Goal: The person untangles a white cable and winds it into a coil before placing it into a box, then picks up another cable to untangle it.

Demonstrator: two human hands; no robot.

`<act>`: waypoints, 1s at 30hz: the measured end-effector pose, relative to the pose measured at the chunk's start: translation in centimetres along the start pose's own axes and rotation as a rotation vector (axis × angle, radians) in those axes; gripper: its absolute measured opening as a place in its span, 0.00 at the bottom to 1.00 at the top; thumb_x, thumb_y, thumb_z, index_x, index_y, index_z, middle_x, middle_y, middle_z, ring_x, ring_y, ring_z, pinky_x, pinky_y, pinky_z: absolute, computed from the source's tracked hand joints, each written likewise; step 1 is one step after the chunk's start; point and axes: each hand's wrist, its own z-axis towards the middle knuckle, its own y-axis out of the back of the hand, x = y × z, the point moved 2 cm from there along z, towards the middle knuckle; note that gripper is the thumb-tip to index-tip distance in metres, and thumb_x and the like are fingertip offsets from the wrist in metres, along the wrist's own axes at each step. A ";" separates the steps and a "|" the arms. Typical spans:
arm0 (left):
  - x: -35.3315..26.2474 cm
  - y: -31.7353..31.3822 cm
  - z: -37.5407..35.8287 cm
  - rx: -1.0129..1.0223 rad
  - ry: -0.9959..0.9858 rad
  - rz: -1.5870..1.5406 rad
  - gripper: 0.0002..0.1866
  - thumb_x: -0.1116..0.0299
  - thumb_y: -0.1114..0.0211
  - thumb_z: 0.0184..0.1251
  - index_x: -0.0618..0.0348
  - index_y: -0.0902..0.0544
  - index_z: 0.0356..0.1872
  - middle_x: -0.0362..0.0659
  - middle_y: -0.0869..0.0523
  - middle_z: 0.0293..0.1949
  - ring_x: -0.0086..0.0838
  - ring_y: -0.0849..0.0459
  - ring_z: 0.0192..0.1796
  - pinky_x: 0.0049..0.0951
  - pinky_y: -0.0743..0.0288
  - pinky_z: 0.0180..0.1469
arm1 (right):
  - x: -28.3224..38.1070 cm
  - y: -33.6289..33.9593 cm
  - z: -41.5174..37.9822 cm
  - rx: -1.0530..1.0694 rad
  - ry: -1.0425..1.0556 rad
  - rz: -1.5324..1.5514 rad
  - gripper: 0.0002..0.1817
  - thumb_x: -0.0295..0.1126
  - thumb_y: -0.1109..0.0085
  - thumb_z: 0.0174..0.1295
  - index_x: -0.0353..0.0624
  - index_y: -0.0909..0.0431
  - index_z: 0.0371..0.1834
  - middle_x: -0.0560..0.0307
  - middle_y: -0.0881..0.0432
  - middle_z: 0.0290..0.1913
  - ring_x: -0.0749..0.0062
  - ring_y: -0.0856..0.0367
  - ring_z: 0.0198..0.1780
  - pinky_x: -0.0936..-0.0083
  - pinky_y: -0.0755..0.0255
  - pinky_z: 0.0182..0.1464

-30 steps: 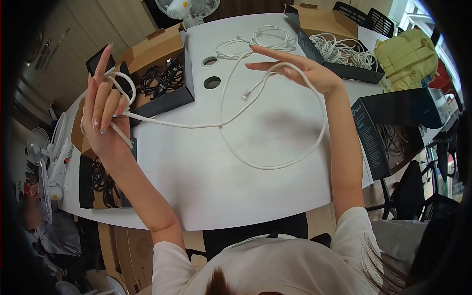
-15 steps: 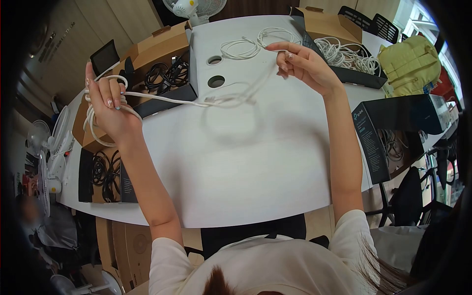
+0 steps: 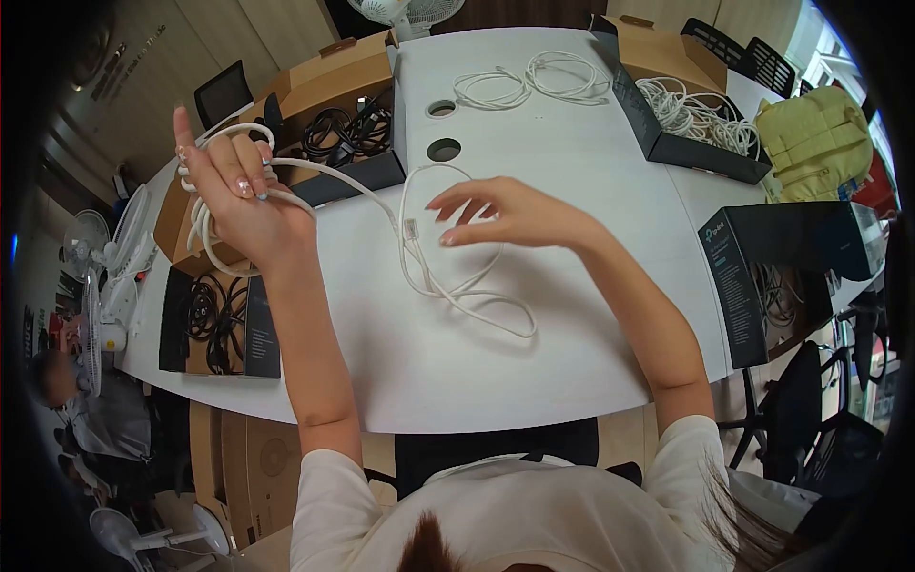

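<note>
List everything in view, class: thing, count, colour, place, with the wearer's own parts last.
Table: 1, white, centre
Held cable: 1, white, left hand to table
Cable coils: 2, white, far table
Black-cable boxes: 2, black and brown, left
White-cable box: 1, black and brown, far right
Side box: 1, black, right
Bag: 1, yellow-green, right
Fans: several, white, far end and left
Chairs: several, black, around table
Background person: 1, grey clothing, left
Hands: 2, bare; left holds cable, right hand over table
Sleeves: 2, white, bottom

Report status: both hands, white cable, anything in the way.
Left hand: fingers closed, looped white cable held. Right hand: open, beside the cable's plug. Possible snag: slack crossing itself between the hands.
</note>
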 end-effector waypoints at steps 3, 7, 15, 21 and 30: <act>0.0 -0.4 -0.5 -0.018 -0.013 -0.008 0.21 0.63 0.64 0.75 0.64 0.40 0.62 0.30 0.45 0.12 0.11 0.48 0.14 0.13 0.34 0.28 | 0.0 -4.3 0.3 -0.114 0.095 -0.071 0.30 0.48 0.32 0.47 0.36 0.27 0.46 0.50 0.20 0.37 0.68 0.21 0.36 0.74 0.27 0.36; -0.4 -0.7 -1.1 -0.006 -0.028 -0.024 0.22 0.61 0.64 0.75 0.64 0.42 0.62 0.31 0.45 0.13 0.12 0.47 0.15 0.13 0.33 0.29 | 2.5 -6.2 -0.3 -0.217 -0.014 -0.366 0.24 0.47 0.32 0.46 0.38 0.31 0.30 0.53 0.23 0.23 0.64 0.22 0.24 0.72 0.32 0.27; -2.6 2.6 1.2 -0.036 -0.133 -0.143 0.19 0.64 0.64 0.75 0.67 0.36 0.56 0.32 0.43 0.16 0.16 0.43 0.19 0.22 0.30 0.35 | 0.0 0.4 0.1 -0.345 0.054 -0.139 0.11 0.34 0.40 0.52 0.38 0.29 0.26 0.52 0.20 0.23 0.66 0.19 0.28 0.74 0.27 0.34; -2.8 6.1 4.0 -0.222 -0.176 -0.057 0.18 0.66 0.58 0.73 0.67 0.35 0.56 0.31 0.43 0.16 0.14 0.43 0.17 0.19 0.31 0.32 | -0.4 10.0 -3.4 -0.524 0.072 -0.086 0.06 0.28 0.48 0.61 0.36 0.28 0.33 0.56 0.19 0.28 0.76 0.21 0.37 0.79 0.31 0.46; -2.4 13.4 7.5 -0.062 -0.051 -0.327 0.19 0.68 0.65 0.73 0.70 0.35 0.57 0.34 0.42 0.14 0.20 0.39 0.16 0.26 0.28 0.33 | -3.4 17.7 -9.2 -0.986 -0.014 0.030 0.10 0.30 0.49 0.63 0.35 0.21 0.37 0.63 0.22 0.24 0.87 0.31 0.17 0.91 0.38 0.21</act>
